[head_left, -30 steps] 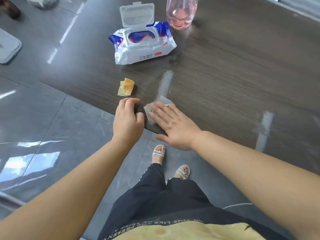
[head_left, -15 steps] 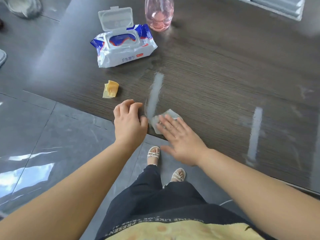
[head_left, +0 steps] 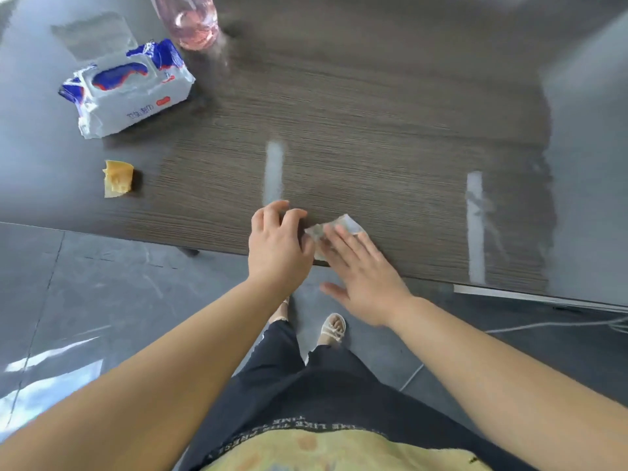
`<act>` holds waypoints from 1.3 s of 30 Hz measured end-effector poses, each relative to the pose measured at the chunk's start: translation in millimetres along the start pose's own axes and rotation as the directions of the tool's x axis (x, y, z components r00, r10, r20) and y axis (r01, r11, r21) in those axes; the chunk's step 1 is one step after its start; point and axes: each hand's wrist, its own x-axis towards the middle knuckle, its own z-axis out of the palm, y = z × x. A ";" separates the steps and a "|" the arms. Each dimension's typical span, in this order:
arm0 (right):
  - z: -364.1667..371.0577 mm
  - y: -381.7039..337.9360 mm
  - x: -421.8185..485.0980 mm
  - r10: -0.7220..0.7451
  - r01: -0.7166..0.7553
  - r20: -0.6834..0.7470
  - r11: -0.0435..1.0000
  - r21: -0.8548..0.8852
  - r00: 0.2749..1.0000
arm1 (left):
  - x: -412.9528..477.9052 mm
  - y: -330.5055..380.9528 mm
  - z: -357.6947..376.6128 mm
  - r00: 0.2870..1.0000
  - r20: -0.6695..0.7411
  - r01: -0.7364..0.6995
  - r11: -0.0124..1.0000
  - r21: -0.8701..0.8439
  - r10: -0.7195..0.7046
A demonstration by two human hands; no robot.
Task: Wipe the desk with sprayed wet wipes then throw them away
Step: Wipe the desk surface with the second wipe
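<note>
A dark wood-grain desk (head_left: 373, 130) fills the upper view. My right hand (head_left: 360, 270) lies flat with straight fingers pressing a crumpled grey-white wet wipe (head_left: 343, 227) onto the desk near its front edge. My left hand (head_left: 277, 244) rests on the desk edge just left of the wipe, fingers loosely curled, holding nothing. A white and blue pack of wet wipes (head_left: 129, 93) lies at the far left with its lid flipped up. A pink spray bottle (head_left: 190, 22) stands behind the pack.
A small yellow scrap (head_left: 117, 178) lies on the desk's left part. Grey tiled floor (head_left: 85, 300) lies below the desk edge, with my sandalled feet (head_left: 331, 329) on it. A white cable (head_left: 560, 324) runs across the floor at right.
Both hands and the wipe have slid to the right along the desk's front edge, away from the yellow scrap and the pack. The view has turned right too.
</note>
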 end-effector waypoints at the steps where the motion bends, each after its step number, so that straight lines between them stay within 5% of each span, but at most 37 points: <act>1: 4.0 20.6 -19.8 -0.005 0.005 0.015 1.000 -0.016 1.000 | -0.9 4.6 2.5 1.000 0.015 -0.013 1.000 0.013 0.013; 4: 0.0 86.3 -55.3 0.265 -0.265 -0.038 0.964 0.005 0.964 | -5.9 21.0 12.4 0.995 0.079 -0.072 0.995 0.063 0.067; 6: -9.7 109.3 -48.3 0.569 -0.570 0.038 0.815 0.103 0.821 | -8.1 31.2 19.8 0.989 0.114 -0.104 0.991 0.090 0.093; 8: -16.1 98.5 -27.1 0.730 -0.722 0.028 0.667 0.185 0.682 | -9.4 40.3 26.7 0.984 0.149 -0.118 0.986 0.120 0.099; 10: -16.3 71.9 -12.7 0.687 -0.672 0.024 0.702 0.237 0.726 | -10.5 48.9 33.5 0.981 0.169 -0.126 0.980 0.154 0.100; 13: 4.6 44.1 -39.2 0.270 -0.262 -0.061 0.958 0.113 0.961 | -10.3 58.8 40.6 0.979 0.175 -0.131 0.976 0.172 0.100; 15: 13.4 61.6 -74.4 0.125 -0.122 -0.050 0.991 0.051 0.991 | -9.6 63.5 42.4 0.977 0.180 -0.144 0.974 0.173 0.112; 18: 14.2 121.0 -108.1 0.327 -0.323 -0.046 0.943 0.075 0.944 | -8.3 72.9 47.0 0.957 0.211 -0.236 0.956 0.175 0.197; 21: 2.7 149.9 -96.2 0.727 -0.716 0.029 0.666 0.211 0.685 | -7.6 86.1 54.6 0.935 0.243 -0.303 0.937 0.174 0.257; 23: -3.1 130.5 -73.8 0.799 -0.775 0.021 0.577 0.257 0.601 | -6.8 94.0 58.4 0.937 0.249 -0.295 0.938 0.180 0.247; 26: 8.4 92.5 -71.8 0.527 -0.509 -0.039 0.836 0.204 0.849 | -5.6 100.7 63.1 0.941 0.256 -0.287 0.924 0.253 0.222; 28: 20.0 91.5 -100.3 0.314 -0.304 -0.065 0.944 0.128 0.947 | -5.2 102.0 62.5 0.941 0.262 -0.291 0.910 0.294 0.216; 31: 24.4 139.9 -138.9 0.427 -0.415 -0.096 0.902 0.122 0.899 | -3.8 106.0 60.1 0.933 0.300 -0.295 0.903 0.312 0.201; 34: 9.4 174.0 -136.4 0.767 -0.756 0.055 0.613 0.231 0.639 | -4.8 111.2 60.3 0.932 0.314 -0.286 0.896 0.339 0.179; 36: 0.7 164.7 -110.5 0.840 -0.825 0.081 0.501 0.260 0.536 | -5.3 116.0 62.1 0.942 0.296 -0.262 0.900 0.349 0.160; 37: -2.0 152.2 -97.2 0.817 -0.803 0.079 0.536 0.262 0.571 | -4.5 118.6 62.8 0.947 0.282 -0.248 0.904 0.349 0.151; 39: 0.0 121.5 -84.2 0.642 -0.636 0.059 0.735 0.234 0.764 | -1.3 122.5 62.7 0.956 0.263 -0.214 0.919 0.330 0.129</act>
